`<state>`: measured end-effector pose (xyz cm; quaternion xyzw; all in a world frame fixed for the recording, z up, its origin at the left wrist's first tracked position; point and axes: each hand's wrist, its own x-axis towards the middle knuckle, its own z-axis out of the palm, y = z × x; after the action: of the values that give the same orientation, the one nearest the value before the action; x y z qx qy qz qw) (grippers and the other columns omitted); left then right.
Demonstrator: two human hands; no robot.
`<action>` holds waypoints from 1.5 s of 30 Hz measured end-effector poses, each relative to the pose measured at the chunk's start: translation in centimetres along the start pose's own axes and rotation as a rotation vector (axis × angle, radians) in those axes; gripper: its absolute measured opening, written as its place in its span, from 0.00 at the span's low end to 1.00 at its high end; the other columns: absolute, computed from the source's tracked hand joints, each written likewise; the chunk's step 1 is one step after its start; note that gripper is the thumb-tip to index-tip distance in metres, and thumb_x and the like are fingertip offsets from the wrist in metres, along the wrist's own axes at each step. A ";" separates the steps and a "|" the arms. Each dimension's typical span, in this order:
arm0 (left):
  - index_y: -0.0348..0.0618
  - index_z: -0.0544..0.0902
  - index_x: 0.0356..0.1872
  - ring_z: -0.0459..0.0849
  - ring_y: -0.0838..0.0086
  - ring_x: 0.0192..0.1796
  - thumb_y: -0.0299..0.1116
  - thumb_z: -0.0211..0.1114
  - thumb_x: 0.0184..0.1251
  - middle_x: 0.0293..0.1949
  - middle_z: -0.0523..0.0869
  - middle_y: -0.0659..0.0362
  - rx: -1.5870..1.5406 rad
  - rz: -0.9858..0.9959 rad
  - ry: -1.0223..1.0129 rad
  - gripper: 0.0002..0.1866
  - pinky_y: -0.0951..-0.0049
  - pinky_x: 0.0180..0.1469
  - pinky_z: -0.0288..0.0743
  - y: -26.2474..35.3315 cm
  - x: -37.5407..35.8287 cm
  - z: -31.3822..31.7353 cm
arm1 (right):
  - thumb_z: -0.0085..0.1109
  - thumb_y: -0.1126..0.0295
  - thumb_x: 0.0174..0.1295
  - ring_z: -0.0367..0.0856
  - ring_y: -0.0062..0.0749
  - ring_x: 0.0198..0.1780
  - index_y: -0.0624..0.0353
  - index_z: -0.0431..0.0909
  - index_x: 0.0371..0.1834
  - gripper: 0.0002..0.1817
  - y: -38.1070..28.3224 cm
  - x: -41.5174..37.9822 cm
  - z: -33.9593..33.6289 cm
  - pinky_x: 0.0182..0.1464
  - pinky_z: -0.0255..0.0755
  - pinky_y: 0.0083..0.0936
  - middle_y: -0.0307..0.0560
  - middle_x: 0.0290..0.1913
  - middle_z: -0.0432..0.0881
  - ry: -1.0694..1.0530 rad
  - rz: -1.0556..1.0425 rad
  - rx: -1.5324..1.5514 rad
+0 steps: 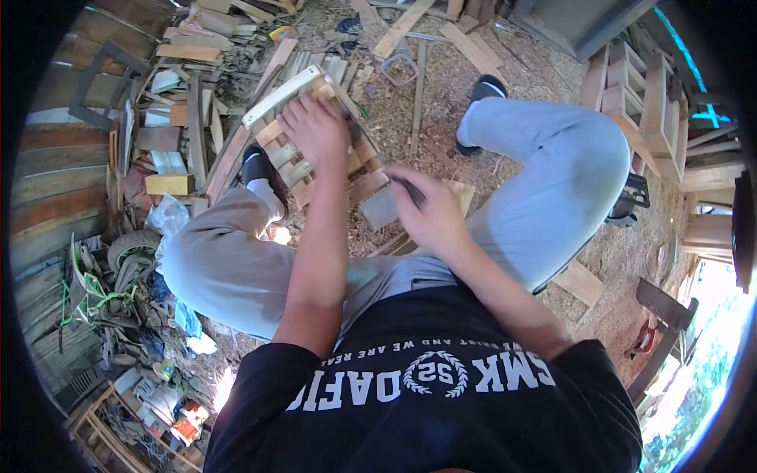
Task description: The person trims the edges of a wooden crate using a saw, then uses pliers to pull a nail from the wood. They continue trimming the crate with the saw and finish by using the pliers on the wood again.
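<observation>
A slatted wooden frame [364, 186] stands between my lower legs, with a pale board [281, 96] along its far edge. My left hand [318, 134] reaches over its upper part, fingers bent down onto the slats. Close to the frame's near right corner, my right hand [430, 211] is closed around a slim dark-handled tool [408, 191]; its working end is hard to make out. A flat grey piece [379, 208] shows just left of the right hand, beside the frame.
Wood offcuts [193, 55] are heaped at the far left, near a yellowish block [169, 184]. Loose boards [471, 49] lie on the shaving-covered floor ahead. Wooden frames [643, 102] stand at the right. A small wheel [134, 248] and clutter sit beside my left knee.
</observation>
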<state>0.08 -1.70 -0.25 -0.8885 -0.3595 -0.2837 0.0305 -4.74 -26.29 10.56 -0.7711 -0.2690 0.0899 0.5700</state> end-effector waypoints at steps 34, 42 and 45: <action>0.40 0.85 0.57 0.82 0.48 0.62 0.41 0.59 0.83 0.53 0.86 0.46 -0.026 0.016 -0.001 0.16 0.44 0.76 0.65 -0.4 -0.2 1.0 | 0.63 0.66 0.76 0.92 0.55 0.34 0.54 0.88 0.65 0.17 -2.0 -1.6 -1.6 0.39 0.84 0.45 0.61 0.37 0.91 -0.122 0.285 0.000; 0.41 0.85 0.56 0.81 0.49 0.59 0.42 0.59 0.84 0.50 0.84 0.47 -0.037 0.014 0.025 0.16 0.47 0.74 0.67 -0.4 0.5 1.0 | 0.65 0.64 0.76 0.91 0.49 0.30 0.55 0.89 0.64 0.18 -3.5 -1.8 -2.9 0.40 0.84 0.41 0.64 0.36 0.91 -0.138 0.328 0.052; 0.40 0.84 0.56 0.80 0.49 0.59 0.42 0.58 0.84 0.51 0.84 0.47 -0.015 0.005 -0.032 0.16 0.47 0.73 0.67 -0.2 0.3 0.4 | 0.65 0.65 0.76 0.90 0.50 0.29 0.56 0.89 0.64 0.18 -1.9 1.5 0.1 0.40 0.84 0.42 0.64 0.35 0.91 -0.103 0.317 0.006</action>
<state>0.29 -1.21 -0.42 -0.8941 -0.3553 -0.2720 0.0187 -4.14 -25.10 12.51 -0.7966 -0.1724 0.2189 0.5365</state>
